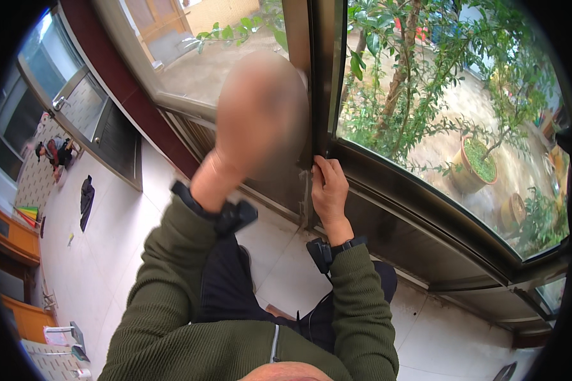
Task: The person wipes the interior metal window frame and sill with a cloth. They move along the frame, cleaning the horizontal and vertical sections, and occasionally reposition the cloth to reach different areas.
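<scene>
A dark bronze metal frame post stands before me between a mesh screen door and a large glass window. My right hand is at the post's lower part, its fingers curled and their tips against the edge. Whether a small thing is pinched there is hidden. My left hand is raised in front of the screen door, close to the post. It is blurred, so its fingers and anything in them cannot be made out. Both wrists carry black strapped devices.
Pale floor tiles lie under my knees. At the left, a dark door with a lever handle stands ajar. A person crouches farther off, near a dark folded umbrella-like object. Outside the window are shrubs and a potted plant.
</scene>
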Available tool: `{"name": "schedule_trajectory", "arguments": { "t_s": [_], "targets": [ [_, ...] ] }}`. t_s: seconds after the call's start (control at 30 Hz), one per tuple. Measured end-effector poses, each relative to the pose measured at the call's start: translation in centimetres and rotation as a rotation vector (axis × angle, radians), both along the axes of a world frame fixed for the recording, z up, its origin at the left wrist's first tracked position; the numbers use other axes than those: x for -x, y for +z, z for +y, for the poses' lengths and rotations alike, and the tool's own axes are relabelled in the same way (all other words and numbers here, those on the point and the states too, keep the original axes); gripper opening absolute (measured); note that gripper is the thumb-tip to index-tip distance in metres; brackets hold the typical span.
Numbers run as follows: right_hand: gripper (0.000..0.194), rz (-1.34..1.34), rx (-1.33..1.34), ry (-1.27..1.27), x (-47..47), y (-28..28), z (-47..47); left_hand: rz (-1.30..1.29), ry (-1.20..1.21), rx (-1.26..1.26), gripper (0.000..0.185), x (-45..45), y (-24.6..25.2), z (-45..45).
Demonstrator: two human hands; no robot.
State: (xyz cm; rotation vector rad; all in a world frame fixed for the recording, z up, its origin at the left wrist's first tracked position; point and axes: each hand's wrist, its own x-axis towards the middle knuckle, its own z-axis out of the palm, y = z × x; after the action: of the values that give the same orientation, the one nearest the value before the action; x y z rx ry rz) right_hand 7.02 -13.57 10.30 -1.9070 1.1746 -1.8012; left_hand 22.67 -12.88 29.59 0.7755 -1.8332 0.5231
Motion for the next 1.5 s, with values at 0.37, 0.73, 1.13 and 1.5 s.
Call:
{"name": "schedule_trajectory", "arguments": {
  "t_s": [0.37,0.73,1.13,1.5],
  "targets": [
    [0.02,-0.012,-0.024,0.029,0.2,0.4,0.5,0.013,0.16,0.155,0.031,1.8,4.4,-2.6],
    [0.021,-0.022,0.073,-0.001,0.0,-0.1,-0.1,-0.107,0.202,-0.448,0.031,2.6,-12.6,1.6],
    [0.02,-0.021,-0.02,0.053,0.2,0.3,0.4,0.073,0.102,0.124,0.025,2.3,5.3,-1.7],
    [0.025,0.001,0.024,0.03,0.3,0.1,0.3,0.046,0.156,-0.134,0.042,3.0,-9.8,-0.2]
  ]
}}
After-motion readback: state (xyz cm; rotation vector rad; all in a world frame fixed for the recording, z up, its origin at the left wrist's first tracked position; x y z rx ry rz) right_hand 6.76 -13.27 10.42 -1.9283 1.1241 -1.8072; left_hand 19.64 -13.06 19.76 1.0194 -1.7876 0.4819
